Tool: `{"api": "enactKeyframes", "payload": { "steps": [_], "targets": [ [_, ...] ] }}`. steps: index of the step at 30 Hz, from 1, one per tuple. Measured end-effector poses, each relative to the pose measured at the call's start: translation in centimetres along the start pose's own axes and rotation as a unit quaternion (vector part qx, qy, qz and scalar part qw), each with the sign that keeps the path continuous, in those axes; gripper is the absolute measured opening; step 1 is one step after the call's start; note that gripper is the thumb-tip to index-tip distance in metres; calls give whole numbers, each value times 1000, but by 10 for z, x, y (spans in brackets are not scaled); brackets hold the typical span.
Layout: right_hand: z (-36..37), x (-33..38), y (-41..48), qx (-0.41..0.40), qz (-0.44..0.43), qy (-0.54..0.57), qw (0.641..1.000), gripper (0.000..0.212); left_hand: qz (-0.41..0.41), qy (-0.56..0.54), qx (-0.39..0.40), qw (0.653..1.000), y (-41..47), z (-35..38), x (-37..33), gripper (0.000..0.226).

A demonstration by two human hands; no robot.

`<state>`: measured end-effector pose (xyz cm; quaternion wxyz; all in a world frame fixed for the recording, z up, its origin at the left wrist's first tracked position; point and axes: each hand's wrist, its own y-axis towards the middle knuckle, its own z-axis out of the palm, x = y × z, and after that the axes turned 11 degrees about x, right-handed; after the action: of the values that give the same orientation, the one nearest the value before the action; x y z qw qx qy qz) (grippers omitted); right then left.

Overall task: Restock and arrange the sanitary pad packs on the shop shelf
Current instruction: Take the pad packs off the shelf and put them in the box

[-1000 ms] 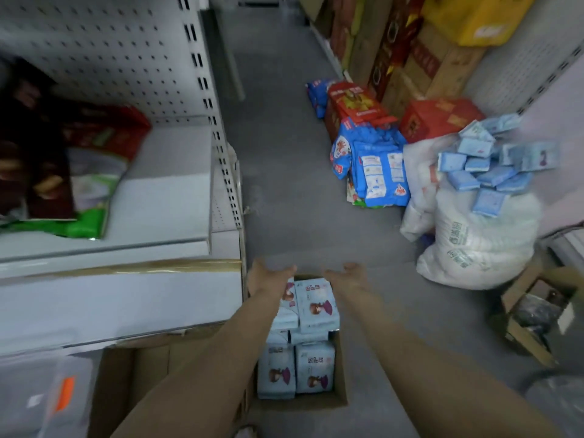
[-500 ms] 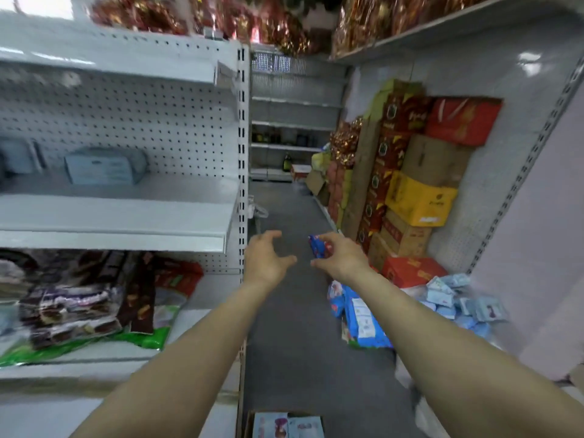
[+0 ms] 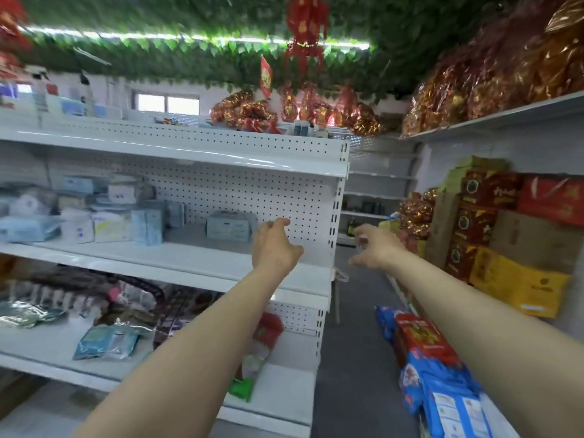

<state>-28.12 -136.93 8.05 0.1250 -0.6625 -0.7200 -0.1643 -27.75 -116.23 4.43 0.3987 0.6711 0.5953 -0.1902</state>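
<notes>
Both bare forearms reach forward, well apart. The left hand (image 3: 275, 246) is raised before the right end of the middle shelf (image 3: 177, 259), fingers loosely spread and empty. The right hand (image 3: 374, 248), blurred, is out over the aisle, fingers loosely curved, holding nothing. Farther back on that shelf a pale blue pad pack (image 3: 230, 227) lies flat near the pegboard (image 3: 252, 197), its long axis along the shelf.

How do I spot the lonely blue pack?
On the white shelving unit at left, find the shelf beneath the left hand. Just left of that hand, a pale blue pack lies. It sits alone; other packs crowd further left.
</notes>
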Motion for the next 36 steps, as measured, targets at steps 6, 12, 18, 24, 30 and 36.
{"api": "enactKeyframes", "payload": {
  "steps": [6, 12, 18, 24, 30, 36],
  "targets": [
    [27, 93, 51, 21, -23, 5, 1000, 72, -38, 19, -19, 999, 36, -77, 71, 63],
    [71, 173, 108, 26, -34, 40, 998, 75, -76, 39, -50, 995, 81, -150, 143, 64],
    [107, 233, 160, 42, -11, 33, 999, 73, -104, 54, -64, 991, 119, -202, 211, 61],
    [134, 269, 207, 63, 11, 16, 998, 54, -139, 23, -106, 984, 154, -241, 268, 71],
    [154, 279, 251, 71, 9, 65, 995, 30, -148, 14, -118, 982, 189, -240, 298, 77],
    [169, 271, 276, 70, 45, 64, 994, 61, -203, 81, -85, 972, 216, -223, 316, 84]
  ]
}}
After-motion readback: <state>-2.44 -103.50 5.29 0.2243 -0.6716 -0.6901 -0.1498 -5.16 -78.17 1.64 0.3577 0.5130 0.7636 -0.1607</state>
